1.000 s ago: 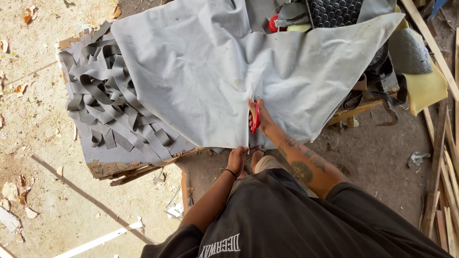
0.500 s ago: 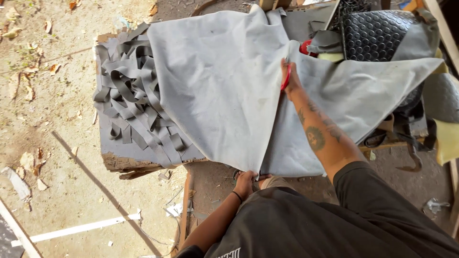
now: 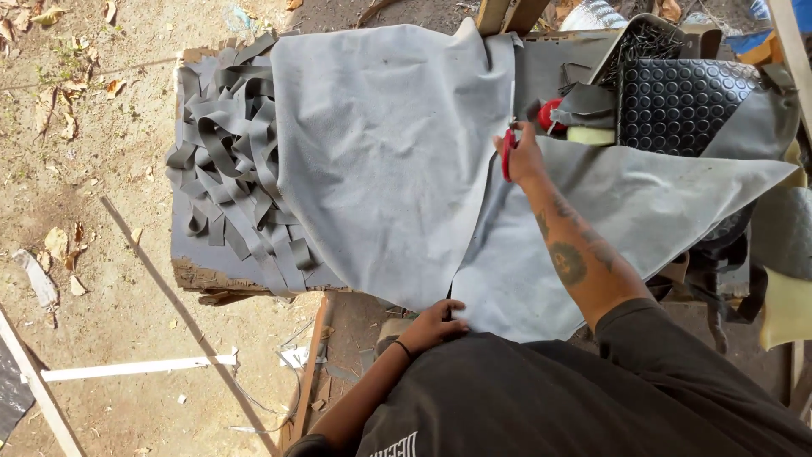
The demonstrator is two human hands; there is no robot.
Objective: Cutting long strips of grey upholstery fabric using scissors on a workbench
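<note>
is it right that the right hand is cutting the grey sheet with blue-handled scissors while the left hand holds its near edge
Not quite: the scissors have red handles, not blue, as the head view shows. The rest stands: the right hand works them through the grey sheet while the left hand holds its near edge.

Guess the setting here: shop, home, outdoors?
Likely an outdoor, makeshift upholstery or leather-cutting spot: bare dirt ground, a large grey sheet being cut with red-handled scissors, and a pile of cut grey strips.
</note>
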